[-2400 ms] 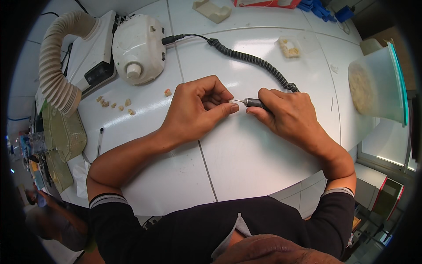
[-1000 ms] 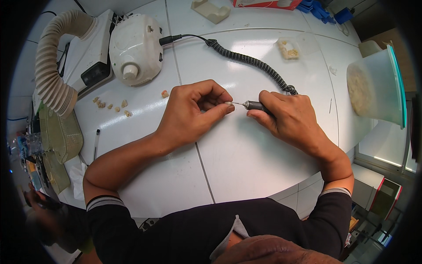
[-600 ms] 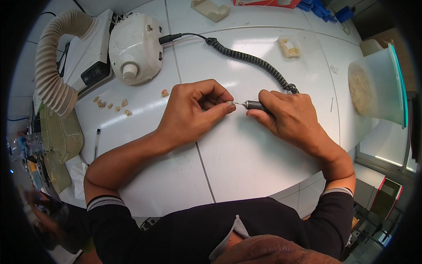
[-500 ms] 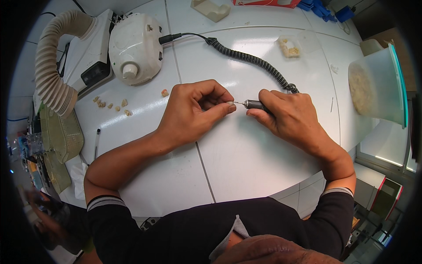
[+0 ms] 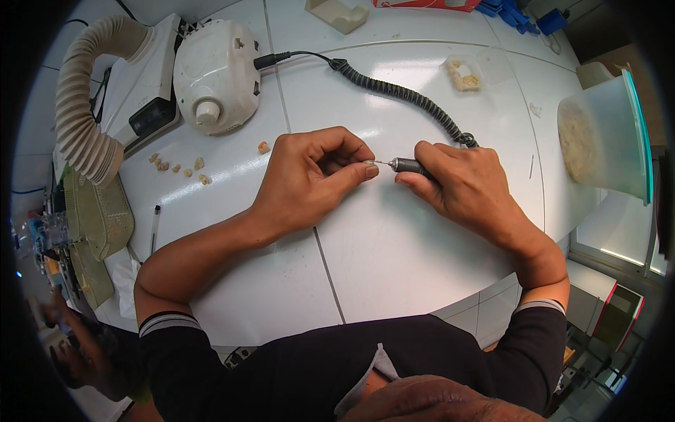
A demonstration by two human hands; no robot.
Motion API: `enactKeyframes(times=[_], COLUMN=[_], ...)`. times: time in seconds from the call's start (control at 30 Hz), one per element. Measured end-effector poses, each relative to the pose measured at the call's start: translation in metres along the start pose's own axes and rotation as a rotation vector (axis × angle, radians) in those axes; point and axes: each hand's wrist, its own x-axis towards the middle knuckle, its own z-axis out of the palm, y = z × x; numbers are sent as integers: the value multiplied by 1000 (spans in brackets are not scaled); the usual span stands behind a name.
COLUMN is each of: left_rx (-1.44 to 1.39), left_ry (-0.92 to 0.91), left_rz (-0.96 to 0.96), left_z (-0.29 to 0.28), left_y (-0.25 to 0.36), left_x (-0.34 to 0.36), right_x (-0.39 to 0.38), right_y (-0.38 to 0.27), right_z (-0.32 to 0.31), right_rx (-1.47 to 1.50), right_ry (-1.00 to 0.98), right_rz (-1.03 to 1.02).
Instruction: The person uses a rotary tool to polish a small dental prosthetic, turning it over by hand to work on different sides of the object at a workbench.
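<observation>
Carefully pinched between thumb and fingers, a small pale piece point(image 5: 370, 163) sits at the fingertips of the left hand point(image 5: 313, 169), mostly hidden by them; its exact shape is too small to tell. The right hand point(image 5: 464, 179) is clamped around the dark grip of a rotary handpiece point(image 5: 409, 166), whose thin metal bit point(image 5: 382, 162) points toward 9 o'clock and reaches the piece, though whether the two touch cannot be told. The hands face each other just apart, above the white tabletop point(image 5: 394, 260).

Taking the bit as the clock's centre, a black coiled cord point(image 5: 401, 97) runs from near the right hand up and over to a white control box point(image 5: 216, 77) with a round knob at 10 o'clock. Beyond that, between 9 and 10, curves a ribbed beige hose point(image 5: 76, 98). Loose yellowish chunks point(image 5: 199, 163) lie scattered at 9 o'clock, with a pinkish chunk point(image 5: 264, 148) apart from them, nearer the left hand. A pen point(image 5: 155, 228) lies between 8 and 9. Between 1 and 2 stands a small clear box point(image 5: 463, 76) holding pale bits; at 3 o'clock is a translucent tub point(image 5: 608, 126) with a teal rim.
</observation>
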Motion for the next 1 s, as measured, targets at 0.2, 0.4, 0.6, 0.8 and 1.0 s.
enactKeyframes(times=[0.2,0.4,0.6,0.8,1.0], left_rx=[-20,-6,-9,-6,-8], left_ry=[-9,-10,-12,-10,-14], left_rz=[-3,-14,-21,-3,5], left_z=[1,1,1,1,1], left_y=[-3,1,0,0,1], left_x=[-1,0,0,-1,0], right_x=[0,0,0,0,0], right_y=[0,1,0,0,0], right_z=[1,1,1,0,0], right_rx=[1,2,6,0,1], right_ry=[10,9,13,8,8], right_rz=[-5,-6,-12,-12,-10])
